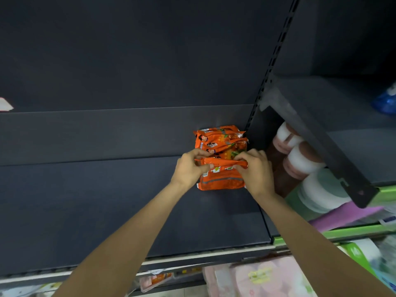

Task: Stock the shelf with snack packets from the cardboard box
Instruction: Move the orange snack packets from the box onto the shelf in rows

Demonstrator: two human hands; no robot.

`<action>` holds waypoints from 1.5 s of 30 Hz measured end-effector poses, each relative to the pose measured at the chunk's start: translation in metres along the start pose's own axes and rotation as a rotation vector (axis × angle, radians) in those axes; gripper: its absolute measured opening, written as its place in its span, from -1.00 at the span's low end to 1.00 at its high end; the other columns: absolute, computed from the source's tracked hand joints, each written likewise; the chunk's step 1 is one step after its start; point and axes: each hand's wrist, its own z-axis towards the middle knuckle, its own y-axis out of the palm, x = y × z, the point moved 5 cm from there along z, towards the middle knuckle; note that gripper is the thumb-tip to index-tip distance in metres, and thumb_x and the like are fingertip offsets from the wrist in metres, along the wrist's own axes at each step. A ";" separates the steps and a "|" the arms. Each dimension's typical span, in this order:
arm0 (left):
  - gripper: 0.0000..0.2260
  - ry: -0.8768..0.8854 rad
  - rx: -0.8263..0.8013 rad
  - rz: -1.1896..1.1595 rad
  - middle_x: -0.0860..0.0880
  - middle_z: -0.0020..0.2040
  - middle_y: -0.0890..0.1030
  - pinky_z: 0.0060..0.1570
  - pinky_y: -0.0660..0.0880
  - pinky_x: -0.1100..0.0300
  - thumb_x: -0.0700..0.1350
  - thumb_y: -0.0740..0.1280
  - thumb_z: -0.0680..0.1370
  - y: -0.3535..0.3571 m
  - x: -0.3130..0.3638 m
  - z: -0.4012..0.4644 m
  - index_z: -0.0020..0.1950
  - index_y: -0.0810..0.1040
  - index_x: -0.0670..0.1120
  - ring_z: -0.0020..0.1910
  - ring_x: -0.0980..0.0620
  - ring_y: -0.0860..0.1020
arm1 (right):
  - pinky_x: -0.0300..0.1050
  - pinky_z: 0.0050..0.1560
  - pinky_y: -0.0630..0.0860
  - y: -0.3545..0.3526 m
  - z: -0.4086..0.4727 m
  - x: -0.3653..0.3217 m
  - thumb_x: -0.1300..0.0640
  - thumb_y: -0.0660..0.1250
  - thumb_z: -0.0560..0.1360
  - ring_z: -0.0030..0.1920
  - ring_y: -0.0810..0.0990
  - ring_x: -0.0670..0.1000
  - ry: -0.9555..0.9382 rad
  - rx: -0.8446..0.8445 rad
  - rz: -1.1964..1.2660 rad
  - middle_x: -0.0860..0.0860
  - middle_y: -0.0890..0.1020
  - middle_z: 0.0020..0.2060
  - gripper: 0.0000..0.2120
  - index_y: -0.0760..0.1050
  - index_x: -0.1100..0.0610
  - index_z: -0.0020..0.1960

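Observation:
Several orange snack packets (220,139) stand in a row at the right end of the dark shelf (107,200), against the slotted upright post (272,61). My left hand (188,168) and my right hand (255,168) both pinch the top edge of the nearest orange packet (222,179), one at each end, with thumbs on the near side and fingers behind. That packet stands on the shelf at the front of the row. The cardboard box is out of view.
To the right, past the post, the neighbouring shelf holds white and brown lidded cups (297,155) and paper rolls (321,189). A dark shelf bracket (317,142) juts out above them. A blue packet (385,99) lies on the upper right shelf. Pink packs (263,277) sit below.

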 end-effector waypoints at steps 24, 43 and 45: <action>-0.69 -0.065 0.149 0.016 -0.04 0.12 0.55 -0.02 0.46 0.24 -0.09 0.37 0.51 -0.004 0.011 -0.011 0.22 0.47 -0.12 0.04 0.07 0.52 | 0.01 0.35 0.32 0.001 -0.009 0.003 0.07 0.30 0.52 0.37 0.26 0.11 0.135 -0.082 0.180 0.11 0.26 0.34 -0.55 0.31 0.12 0.37; -0.80 0.225 0.399 0.662 0.04 0.07 0.59 0.04 0.47 0.08 -0.05 0.23 0.57 -0.098 0.044 -0.090 0.17 0.51 -0.04 0.07 0.04 0.53 | -0.09 0.10 0.46 -0.004 -0.018 -0.123 0.16 0.28 0.52 0.06 0.52 0.01 -0.229 -0.010 0.361 -0.04 0.53 -0.02 -0.82 0.52 0.08 0.12; -0.80 0.199 0.483 0.646 0.06 0.07 0.59 0.02 0.46 0.11 -0.03 0.22 0.58 -0.132 0.039 -0.114 0.16 0.51 -0.04 0.06 0.06 0.53 | -0.10 0.05 0.47 0.003 -0.030 -0.160 0.17 0.29 0.52 -0.03 0.52 -0.02 -0.274 -0.035 0.383 -0.06 0.51 -0.08 -0.83 0.53 0.07 0.10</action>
